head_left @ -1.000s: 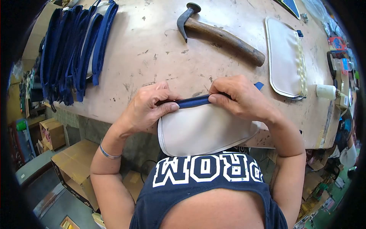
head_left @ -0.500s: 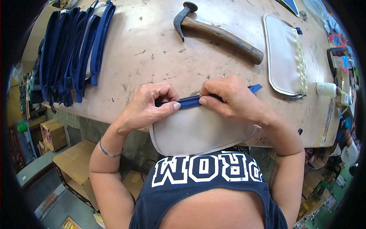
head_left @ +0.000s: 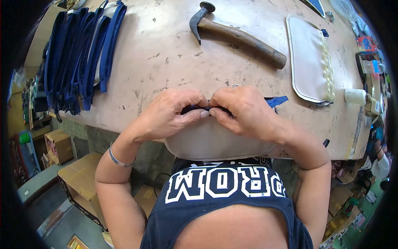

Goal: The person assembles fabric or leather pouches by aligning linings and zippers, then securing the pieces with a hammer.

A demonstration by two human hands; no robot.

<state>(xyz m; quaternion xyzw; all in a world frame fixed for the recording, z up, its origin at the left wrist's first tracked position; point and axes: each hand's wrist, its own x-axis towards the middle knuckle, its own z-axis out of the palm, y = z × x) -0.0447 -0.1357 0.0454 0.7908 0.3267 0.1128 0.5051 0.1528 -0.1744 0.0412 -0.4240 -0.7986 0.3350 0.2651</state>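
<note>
A beige panel [head_left: 219, 139] of smooth, leather-like material hangs over the table's front edge against the shirt. Along its top edge runs a dark blue fabric strip [head_left: 277, 101], whose loose end sticks out to the right. My left hand [head_left: 176, 110] pinches this blue edge between thumb and fingers. Close beside it, fingertips almost touching, my right hand [head_left: 244, 108] pinches the same edge. The fingers cover most of the strip.
Beyond my hands lies a hammer [head_left: 242, 39] with a wooden handle. A similar beige panel [head_left: 309, 62] lies to the right, near a white bottle [head_left: 355, 96]. Several blue-edged pieces [head_left: 78, 58] are stacked at the left. Cardboard boxes [head_left: 83, 182] stand below the table.
My hands have come together along the blue edge, the left moving right and the right moving left. The panel's lower edge has risen slightly.
</note>
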